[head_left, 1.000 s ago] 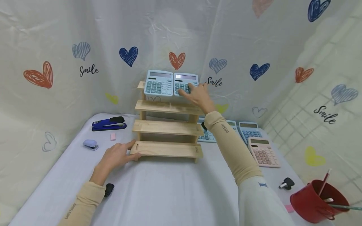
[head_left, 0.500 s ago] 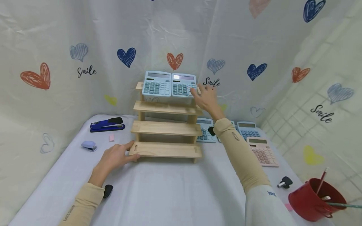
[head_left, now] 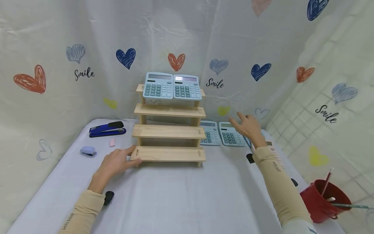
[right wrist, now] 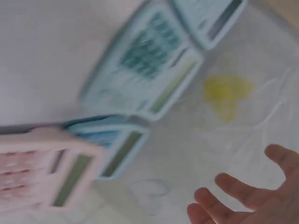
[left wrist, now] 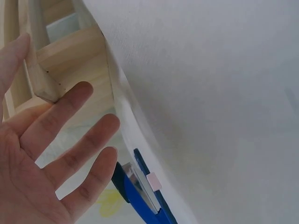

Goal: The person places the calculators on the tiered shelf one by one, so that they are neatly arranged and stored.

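A stepped wooden shelf [head_left: 169,131] stands mid-table. Two light-blue calculators [head_left: 158,85] [head_left: 187,87] lean side by side on its top step. My left hand [head_left: 117,161] rests flat against the shelf's bottom-left corner, and the left wrist view shows its fingers [left wrist: 70,140] straight beside the wooden corner [left wrist: 46,86]. My right hand [head_left: 247,126] hovers open and empty over the table to the right of the shelf, above two blue calculators [head_left: 208,133] [head_left: 231,134]. In the blurred right wrist view, blue calculators [right wrist: 145,70] and a pink calculator [right wrist: 37,163] lie below my fingertips [right wrist: 233,186].
A dark-blue stapler [head_left: 107,128], a small pale-blue stapler [head_left: 88,150] and a pink eraser [head_left: 112,142] lie left of the shelf. A red bucket [head_left: 319,203] holding pencils stands at the front right. Heart-printed cloth walls close in the table at the back and on both sides.
My right hand has let go of the right calculator on the top step and dropped down and to the right, over the calculators on the table. My left hand has stayed put.
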The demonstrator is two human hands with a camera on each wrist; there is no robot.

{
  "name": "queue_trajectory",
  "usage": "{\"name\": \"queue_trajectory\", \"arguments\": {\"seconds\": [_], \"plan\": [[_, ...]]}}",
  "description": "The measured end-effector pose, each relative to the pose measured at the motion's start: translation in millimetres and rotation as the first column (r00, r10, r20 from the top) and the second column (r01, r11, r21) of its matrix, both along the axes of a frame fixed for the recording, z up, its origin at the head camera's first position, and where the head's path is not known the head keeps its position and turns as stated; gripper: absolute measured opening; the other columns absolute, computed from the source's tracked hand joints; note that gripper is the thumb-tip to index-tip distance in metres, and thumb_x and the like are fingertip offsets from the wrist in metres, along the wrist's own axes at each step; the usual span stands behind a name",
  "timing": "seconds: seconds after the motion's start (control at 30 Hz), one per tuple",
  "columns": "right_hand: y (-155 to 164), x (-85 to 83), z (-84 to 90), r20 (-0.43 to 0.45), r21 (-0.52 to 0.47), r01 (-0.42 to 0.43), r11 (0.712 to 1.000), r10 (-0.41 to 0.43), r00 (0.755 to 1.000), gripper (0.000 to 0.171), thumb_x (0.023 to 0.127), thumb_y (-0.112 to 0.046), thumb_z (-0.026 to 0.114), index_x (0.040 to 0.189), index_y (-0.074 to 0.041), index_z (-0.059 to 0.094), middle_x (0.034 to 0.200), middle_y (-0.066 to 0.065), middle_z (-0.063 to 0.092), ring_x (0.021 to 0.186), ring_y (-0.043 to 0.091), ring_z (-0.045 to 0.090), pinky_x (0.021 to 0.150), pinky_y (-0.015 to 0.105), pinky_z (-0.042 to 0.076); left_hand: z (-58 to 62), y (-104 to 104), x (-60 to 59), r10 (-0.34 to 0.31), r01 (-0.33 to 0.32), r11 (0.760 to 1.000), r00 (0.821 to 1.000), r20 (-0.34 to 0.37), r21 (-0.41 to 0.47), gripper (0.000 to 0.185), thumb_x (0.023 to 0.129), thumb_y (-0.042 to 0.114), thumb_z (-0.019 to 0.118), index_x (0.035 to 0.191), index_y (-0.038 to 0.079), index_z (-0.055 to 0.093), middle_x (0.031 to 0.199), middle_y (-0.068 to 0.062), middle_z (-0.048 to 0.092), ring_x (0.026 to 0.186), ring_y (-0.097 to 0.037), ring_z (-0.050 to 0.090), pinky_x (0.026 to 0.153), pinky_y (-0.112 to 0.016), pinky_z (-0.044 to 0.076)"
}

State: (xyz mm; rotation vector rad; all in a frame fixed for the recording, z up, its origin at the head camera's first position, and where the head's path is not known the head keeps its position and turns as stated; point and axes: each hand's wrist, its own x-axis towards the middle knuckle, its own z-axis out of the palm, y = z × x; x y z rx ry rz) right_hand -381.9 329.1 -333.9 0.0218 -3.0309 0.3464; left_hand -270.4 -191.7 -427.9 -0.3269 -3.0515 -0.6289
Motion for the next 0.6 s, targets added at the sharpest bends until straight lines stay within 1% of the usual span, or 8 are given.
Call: {"name": "queue_trajectory", "arguments": {"seconds": [0.1,0.17,0.23,0.27,0.33,0.4,0.5,0.6], "plan": [[36.3,14.7,-17.7,0.087,0.044,0.006,0.999,-0.01,0.996,0.093,0.096,-0.077,0.022,0.162,-0.011,0.017,0.156,0.042,0.022,0.139,0.065,0.022,0.104,0.08,0.023,-0.2,-0.5,-0.3,-0.003,0.003,1.0,1.0,0.003,0.001,0.087,0.088,0.066,0.063,0.152,0.01,0.044,0.128,-0.018,0.069,0.072,-0.017,0.055,0.057,-0.033,0.04],[55.9,22.7,-28.1,0.155,0.042,0.025,0.999,-0.031,0.987,0.096,0.095,-0.078,0.022,0.162,-0.01,0.014,0.156,0.045,0.016,0.138,0.071,0.015,0.103,0.084,0.017,-0.1,-1.3,-0.4,-0.003,0.003,1.0,1.0,0.002,0.003,0.087,0.088,0.066,0.063,0.152,0.01,0.043,0.128,-0.018,0.069,0.071,-0.017,0.055,0.056,-0.033,0.039],[71.2,29.4,-37.0,0.212,0.021,0.059,0.998,-0.063,0.975,0.098,0.094,-0.079,0.025,0.162,-0.01,0.011,0.155,0.048,0.008,0.135,0.076,0.007,0.101,0.086,0.013,0.8,-2.1,-0.3,-0.003,0.003,1.0,1.0,0.002,0.002,0.087,0.089,0.066,0.062,0.153,0.01,0.043,0.128,-0.018,0.069,0.07,-0.017,0.054,0.056,-0.033,0.039],[77.2,32.6,-40.5,0.241,0.006,0.084,0.996,-0.083,0.967,0.099,0.093,-0.08,0.027,0.162,-0.01,0.009,0.154,0.05,0.003,0.134,0.078,0.004,0.1,0.087,0.013,1.2,-2.5,-0.4,-0.002,0.002,1.0,1.0,0.0,0.001,0.087,0.089,0.066,0.062,0.153,0.01,0.043,0.128,-0.018,0.069,0.07,-0.017,0.054,0.056,-0.032,0.038],[86.7,38.6,-44.9,0.295,-0.024,0.129,0.991,-0.116,0.949,0.101,0.092,-0.08,0.033,0.162,-0.012,0.004,0.153,0.051,-0.005,0.134,0.079,-0.003,0.1,0.087,0.011,2.1,-3.0,-0.6,-0.002,0.002,1.0,1.0,0.0,0.002,0.087,0.089,0.066,0.062,0.153,0.01,0.043,0.127,-0.018,0.069,0.07,-0.018,0.054,0.056,-0.032,0.038],[95.0,43.3,-48.5,0.341,-0.045,0.169,0.985,-0.144,0.929,0.103,0.091,-0.078,0.04,0.162,-0.015,0.0,0.152,0.051,-0.012,0.133,0.079,-0.007,0.099,0.087,0.012,2.4,-3.0,-0.9,-0.004,0.004,1.0,1.0,-0.001,-0.001,0.086,0.09,0.065,0.062,0.153,0.01,0.042,0.127,-0.019,0.069,0.072,-0.018,0.054,0.056,-0.032,0.037],[105.4,49.6,-53.2,0.399,-0.052,0.205,0.977,-0.168,0.901,0.106,0.09,-0.076,0.047,0.162,-0.017,-0.003,0.151,0.051,-0.014,0.133,0.08,-0.006,0.098,0.087,0.017,1.7,-2.3,-1.4,-0.012,0.012,1.0,1.0,0.0,-0.003,0.086,0.09,0.065,0.062,0.153,0.009,0.042,0.127,-0.019,0.069,0.075,-0.019,0.056,0.056,-0.032,0.038],[114.5,53.2,-59.4,0.44,-0.049,0.225,0.973,-0.181,0.88,0.107,0.089,-0.071,0.053,0.161,-0.014,-0.003,0.149,0.054,-0.013,0.131,0.08,-0.002,0.099,0.086,0.019,-0.2,-0.8,-1.7,-0.02,0.02,1.0,1.0,0.004,-0.005,0.086,0.09,0.065,0.062,0.153,0.009,0.043,0.128,-0.018,0.069,0.079,-0.02,0.059,0.057,-0.033,0.04]]}}
